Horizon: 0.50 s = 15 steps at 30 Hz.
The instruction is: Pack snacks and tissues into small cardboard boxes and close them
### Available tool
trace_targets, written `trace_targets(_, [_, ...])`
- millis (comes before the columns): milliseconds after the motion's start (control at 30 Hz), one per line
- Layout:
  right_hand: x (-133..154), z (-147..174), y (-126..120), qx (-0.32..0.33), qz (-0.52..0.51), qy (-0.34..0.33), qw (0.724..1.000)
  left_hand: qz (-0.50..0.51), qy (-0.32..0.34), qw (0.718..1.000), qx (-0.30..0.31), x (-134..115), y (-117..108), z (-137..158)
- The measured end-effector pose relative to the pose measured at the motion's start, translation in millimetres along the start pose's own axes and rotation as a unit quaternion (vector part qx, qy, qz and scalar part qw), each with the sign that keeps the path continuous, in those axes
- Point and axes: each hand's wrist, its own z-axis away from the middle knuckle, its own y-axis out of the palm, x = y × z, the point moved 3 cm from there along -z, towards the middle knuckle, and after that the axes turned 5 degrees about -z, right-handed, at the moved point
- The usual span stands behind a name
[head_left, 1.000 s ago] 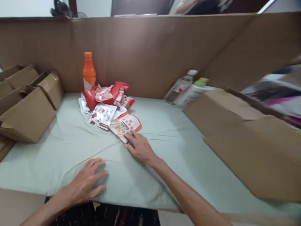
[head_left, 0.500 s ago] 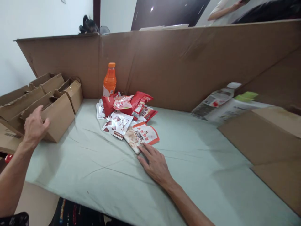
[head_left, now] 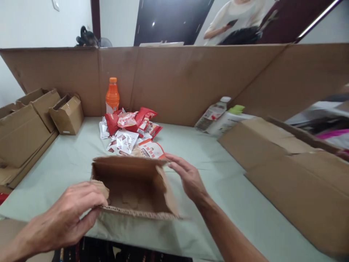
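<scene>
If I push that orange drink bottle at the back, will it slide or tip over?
The orange drink bottle stands upright, tall and narrow, so a push near the cap would probably tip it. It looks full, so likely heavy for its size. It stands on wrinkled cloth, which may catch its base, and once down its round body could roll.

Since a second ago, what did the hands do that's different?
The left hand went to the stacked boxes, brought a small open cardboard box to the middle of the table and holds its near edge. The right hand left the cloth and touches its far corner. The snack packets and orange bottle stayed put.
</scene>
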Motion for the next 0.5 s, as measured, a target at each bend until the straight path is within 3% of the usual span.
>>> trace_targets(100, [47, 14, -12, 0.055, -0.102, -0.024, 0.993, 0.007, 0.006, 1.000, 0.029, -4, 10, -6])
trace_targets(233, [93, 34, -13, 0.150, -0.110, -0.037, 0.982, 0.011, 0.004, 1.000, 0.019, -4, 12, -13])
trace_targets(367, [102, 36, -9, 0.119, -0.054, -0.002, 0.991, 0.035, 0.015, 0.997, 0.072, -7, 3, -23])
trace_targets(500, [99, 33, 13, 0.167, -0.024, 0.020, 0.985, 0.092, 0.056, 0.985, 0.133, -8, -6, -51])
